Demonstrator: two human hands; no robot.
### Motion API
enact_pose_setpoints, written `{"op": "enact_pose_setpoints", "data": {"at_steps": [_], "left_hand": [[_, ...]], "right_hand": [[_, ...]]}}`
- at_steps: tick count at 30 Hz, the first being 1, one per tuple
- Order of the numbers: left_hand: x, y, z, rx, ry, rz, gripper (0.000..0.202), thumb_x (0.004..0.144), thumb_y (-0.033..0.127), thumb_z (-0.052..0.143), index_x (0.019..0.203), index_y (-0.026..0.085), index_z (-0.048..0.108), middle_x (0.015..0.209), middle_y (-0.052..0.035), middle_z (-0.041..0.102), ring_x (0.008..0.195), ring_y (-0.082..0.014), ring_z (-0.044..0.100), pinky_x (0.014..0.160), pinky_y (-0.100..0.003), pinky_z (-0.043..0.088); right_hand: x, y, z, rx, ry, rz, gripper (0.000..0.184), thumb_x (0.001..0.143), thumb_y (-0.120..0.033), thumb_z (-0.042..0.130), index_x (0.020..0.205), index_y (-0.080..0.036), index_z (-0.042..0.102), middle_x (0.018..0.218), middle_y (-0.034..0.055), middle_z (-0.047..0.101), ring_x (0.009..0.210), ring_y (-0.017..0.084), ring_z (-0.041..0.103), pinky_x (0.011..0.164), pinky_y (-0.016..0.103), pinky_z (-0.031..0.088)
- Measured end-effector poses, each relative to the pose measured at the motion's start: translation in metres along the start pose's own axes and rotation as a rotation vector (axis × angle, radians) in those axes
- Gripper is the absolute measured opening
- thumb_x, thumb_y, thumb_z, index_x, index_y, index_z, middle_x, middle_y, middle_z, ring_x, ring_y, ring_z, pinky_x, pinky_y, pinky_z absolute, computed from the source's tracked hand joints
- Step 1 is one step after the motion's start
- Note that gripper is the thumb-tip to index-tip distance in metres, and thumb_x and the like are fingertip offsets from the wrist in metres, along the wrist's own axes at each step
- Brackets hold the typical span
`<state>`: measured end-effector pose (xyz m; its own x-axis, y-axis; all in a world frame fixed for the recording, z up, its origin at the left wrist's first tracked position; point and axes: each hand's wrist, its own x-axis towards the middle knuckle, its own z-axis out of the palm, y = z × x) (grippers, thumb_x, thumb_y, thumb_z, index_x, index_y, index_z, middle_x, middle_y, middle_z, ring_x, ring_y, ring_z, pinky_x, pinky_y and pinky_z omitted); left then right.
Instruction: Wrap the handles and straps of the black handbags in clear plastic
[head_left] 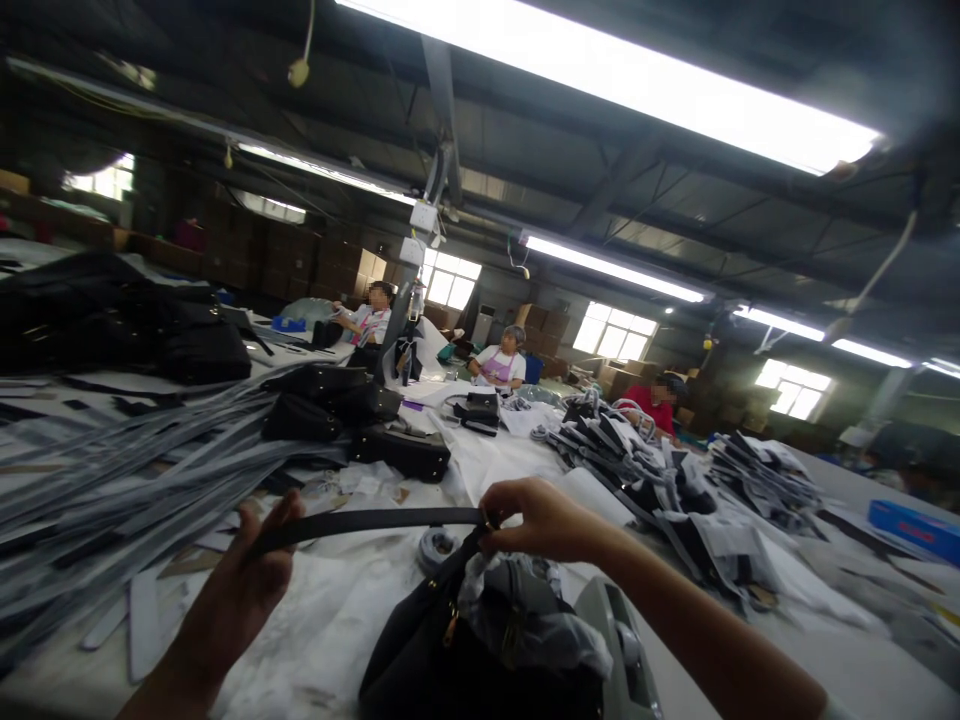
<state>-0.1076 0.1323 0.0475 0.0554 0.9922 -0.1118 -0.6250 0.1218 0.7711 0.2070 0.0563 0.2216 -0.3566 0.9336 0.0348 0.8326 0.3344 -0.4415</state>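
A black strap (375, 522) stretches level between my two hands above the table. My left hand (251, 585) grips its left end with the fingers curled round it. My right hand (536, 520) pinches its right end, where a small gold ring joins it to a black handbag (442, 660) lying below. Grey paper stuffing (525, 610) bulges out of the bag's open top.
A white-covered worktable (330, 620) carries a fan of grey straps (112, 470) at left, black handbags (345, 410) beyond, and piles of black parts (637, 460) at right. A grey tape dispenser (619, 640) lies beside the bag. Three people sit at the far end. A blue box (911, 525) sits far right.
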Motion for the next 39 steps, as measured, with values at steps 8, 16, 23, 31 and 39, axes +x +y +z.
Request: {"op": "enact_pose_setpoints", "data": {"at_steps": [8,16,23,31,39], "left_hand": [[-0.031,-0.053,0.128,0.324,-0.465,0.120,0.035,0.066,0.031,0.084,0.098,0.019,0.074,0.106,-0.0084,0.076,0.106,-0.0299,0.067,0.089,-0.037,0.054],[-0.034,-0.065,0.147,0.417,-0.602,0.234,0.032,0.074,0.034,0.077,0.102,0.020,0.075,0.107,-0.0067,0.077,0.103,-0.0292,0.068,0.090,-0.037,0.053],[-0.025,-0.080,0.103,0.702,-0.504,0.276,0.026,0.073,0.029,0.076,0.097,0.022,0.076,0.104,-0.0062,0.077,0.102,-0.0294,0.068,0.095,-0.039,0.049],[-0.029,-0.081,0.119,0.723,-0.561,0.340,0.028,0.072,0.034,0.077,0.096,0.022,0.077,0.098,-0.0064,0.077,0.089,-0.0264,0.069,0.081,-0.033,0.051],[-0.024,-0.086,0.116,0.798,-0.506,0.327,0.024,0.069,0.023,0.075,0.093,0.023,0.079,0.093,-0.0037,0.078,0.089,-0.0271,0.069,0.079,-0.032,0.049]], "right_hand": [[0.010,0.007,0.020,0.174,0.121,-0.019,0.030,0.077,-0.036,0.074,0.105,-0.023,0.073,0.101,0.0049,0.068,0.079,0.017,0.067,0.069,0.025,0.052],[-0.005,0.007,0.019,0.175,0.182,-0.052,0.022,0.075,-0.034,0.076,0.096,-0.024,0.077,0.101,0.0046,0.065,0.080,0.017,0.067,0.068,0.024,0.053],[-0.022,0.026,0.021,0.337,0.172,0.133,0.022,0.077,-0.032,0.070,0.094,-0.019,0.069,0.090,0.0054,0.072,0.082,0.022,0.070,0.070,0.028,0.054],[0.002,-0.003,-0.002,0.551,-0.024,0.091,0.020,0.062,-0.013,0.071,0.080,-0.016,0.064,0.079,0.0001,0.066,0.077,0.017,0.061,0.070,0.026,0.047],[0.020,-0.031,-0.053,1.006,0.156,-0.104,0.040,0.073,-0.029,0.078,0.110,-0.024,0.063,0.085,-0.0026,0.058,0.067,0.009,0.052,0.073,0.025,0.048]]}}
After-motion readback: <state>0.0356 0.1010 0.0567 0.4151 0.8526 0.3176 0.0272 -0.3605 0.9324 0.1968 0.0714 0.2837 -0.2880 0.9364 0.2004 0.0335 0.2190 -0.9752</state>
